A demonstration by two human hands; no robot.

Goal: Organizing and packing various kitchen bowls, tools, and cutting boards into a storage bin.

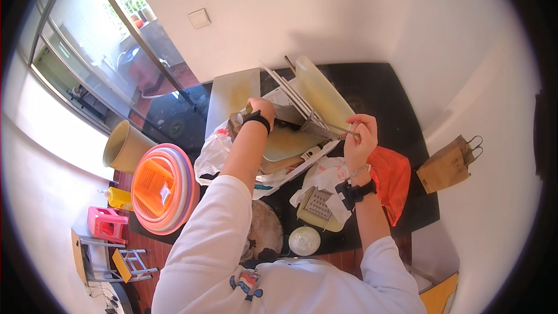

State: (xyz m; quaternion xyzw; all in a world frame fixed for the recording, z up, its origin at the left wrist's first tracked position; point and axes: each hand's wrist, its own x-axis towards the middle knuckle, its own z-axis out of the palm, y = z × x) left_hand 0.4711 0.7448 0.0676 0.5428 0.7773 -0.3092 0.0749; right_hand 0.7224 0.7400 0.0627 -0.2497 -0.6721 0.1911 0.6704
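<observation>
Grey rod [340,129] pinched by right fingers [366,120]; left fingers [259,104] curled, any hold I cannot tell.

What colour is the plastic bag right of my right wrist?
The bag is orange-red, clearest in the head view.

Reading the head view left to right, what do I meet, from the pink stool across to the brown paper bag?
Pink stool → stack of round basins → left hand → metal grater → right hand → orange-red plastic bag → brown paper bag.
</observation>
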